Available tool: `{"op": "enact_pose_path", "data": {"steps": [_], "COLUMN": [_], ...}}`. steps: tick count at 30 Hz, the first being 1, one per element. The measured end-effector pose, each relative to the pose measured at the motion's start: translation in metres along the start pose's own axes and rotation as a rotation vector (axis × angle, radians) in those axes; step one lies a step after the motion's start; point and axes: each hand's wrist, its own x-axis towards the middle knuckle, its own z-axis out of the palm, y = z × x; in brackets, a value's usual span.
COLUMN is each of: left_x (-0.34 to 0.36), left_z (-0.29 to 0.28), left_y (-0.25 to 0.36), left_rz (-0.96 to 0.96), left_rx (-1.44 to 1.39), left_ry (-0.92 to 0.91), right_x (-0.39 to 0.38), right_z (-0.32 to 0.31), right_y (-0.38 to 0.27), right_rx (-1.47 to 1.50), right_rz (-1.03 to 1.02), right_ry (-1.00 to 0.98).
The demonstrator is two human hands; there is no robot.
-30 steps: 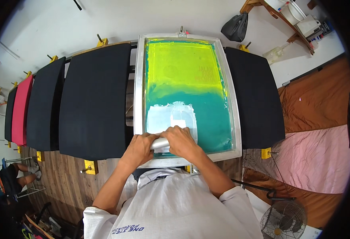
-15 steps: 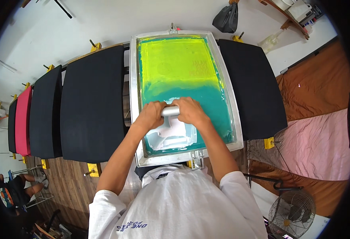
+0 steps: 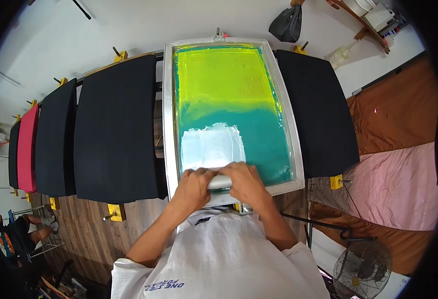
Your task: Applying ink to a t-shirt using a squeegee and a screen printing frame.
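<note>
A metal-framed printing screen [image 3: 274,144] lies in front of me, its mesh green with a bright yellow-green area across the far part. My left hand [image 3: 194,187] and my right hand [image 3: 242,182] are both closed around a squeegee [image 3: 220,182] with a pale rounded handle. It is at the near end of the screen, close to my body; its blade is hidden under my hands. Just beyond it, a smeared patch of white ink [image 3: 212,144] covers the near left part of the mesh. A hinge clamp [image 3: 219,36] shows at the frame's far edge.
Black fabric-covered boards [image 3: 116,124] stand in a row to the left, with a pink one [image 3: 28,147] among them. Another black board [image 3: 319,114] adjoins the screen on the right. A fan [image 3: 362,269] stands lower right. Another person [image 3: 19,239] sits at the lower left.
Both hands have drawn the squeegee toward my body, from the middle of the screen to its near end. The white ink behind it now lies as a smoother, more even patch.
</note>
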Motion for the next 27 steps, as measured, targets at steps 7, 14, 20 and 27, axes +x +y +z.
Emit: {"op": "enact_pose_path", "data": {"steps": [7,14,20,27], "left_x": [0.028,-0.047,0.002,-0.023], "left_z": [0.006,0.052,0.019,0.050], "left_y": [-0.038,0.002,-0.003,-0.013], "left_rz": [-0.075,-0.072,-0.104,-0.023], "left_rx": [0.047,0.191,0.150,0.220], "left_ry": [0.109,0.032,0.081,0.073], "right_x": [0.039,-0.046,0.004,-0.021], "right_z": [0.000,0.037,0.009,0.039], "right_y": [0.004,-0.003,0.007,0.009], "right_rx": [-0.142,-0.062,-0.072,-0.137], "right_rz": [-0.058,-0.037,-0.070,-0.058], "right_ry": [0.082,0.084,0.132,0.165]}}
